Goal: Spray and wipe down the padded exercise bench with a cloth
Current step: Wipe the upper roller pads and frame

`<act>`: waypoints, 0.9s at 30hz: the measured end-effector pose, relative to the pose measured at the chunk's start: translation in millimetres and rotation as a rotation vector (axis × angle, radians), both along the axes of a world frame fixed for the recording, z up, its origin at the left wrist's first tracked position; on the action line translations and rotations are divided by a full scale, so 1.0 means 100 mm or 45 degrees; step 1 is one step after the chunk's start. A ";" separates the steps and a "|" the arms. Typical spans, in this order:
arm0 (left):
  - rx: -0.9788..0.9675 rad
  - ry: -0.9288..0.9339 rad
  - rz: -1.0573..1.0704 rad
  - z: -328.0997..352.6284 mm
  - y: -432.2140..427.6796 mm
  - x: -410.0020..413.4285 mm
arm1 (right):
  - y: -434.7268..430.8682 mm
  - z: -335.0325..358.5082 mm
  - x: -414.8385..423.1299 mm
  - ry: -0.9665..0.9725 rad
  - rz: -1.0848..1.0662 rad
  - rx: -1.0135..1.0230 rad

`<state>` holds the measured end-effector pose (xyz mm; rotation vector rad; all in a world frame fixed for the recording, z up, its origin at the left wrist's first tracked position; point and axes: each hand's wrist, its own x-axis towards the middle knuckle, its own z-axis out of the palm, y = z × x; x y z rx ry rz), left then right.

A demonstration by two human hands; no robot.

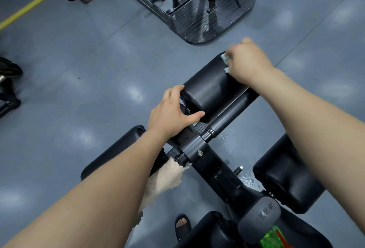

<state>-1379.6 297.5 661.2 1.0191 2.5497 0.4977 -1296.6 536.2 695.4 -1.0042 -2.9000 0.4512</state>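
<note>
A black padded roller (pixel 209 87) of the exercise bench lies crosswise in the middle of the view. My left hand (pixel 171 111) grips its near left end, thumb on top of the pad. My right hand (pixel 248 60) presses a small white cloth (pixel 226 62) against the roller's far right end; most of the cloth is hidden under the hand. Two more black pads sit closer to me, one at the left (pixel 118 153) and one at the right (pixel 284 172), joined by the dark metal frame (pixel 199 147).
A beige fluffy towel (pixel 164 182) hangs under my left forearm. Water droplets lie on the grey floor (pixel 246 180) beside the frame. A green spray bottle (pixel 272 238) shows at the bottom right. My sandalled foot (pixel 182 226) stands below. Another machine's black base plate (pixel 207 20) stands ahead.
</note>
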 end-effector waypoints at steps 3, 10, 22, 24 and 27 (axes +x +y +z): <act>0.007 -0.031 0.023 0.01 0.00 0.00 | 0.00 -0.02 -0.05 0.002 -0.077 0.000; 0.021 -0.017 0.033 -0.02 0.00 0.01 | -0.88 0.03 -0.03 0.089 0.446 -0.143; 0.034 -0.057 0.061 0.01 0.00 0.00 | -0.41 -0.13 -0.05 0.027 0.083 0.066; 0.062 -0.084 0.069 0.01 0.00 0.00 | -0.55 -0.09 0.02 0.066 0.170 0.031; 0.080 -0.094 0.073 0.01 0.00 0.00 | -0.79 0.00 0.17 0.126 0.311 -0.092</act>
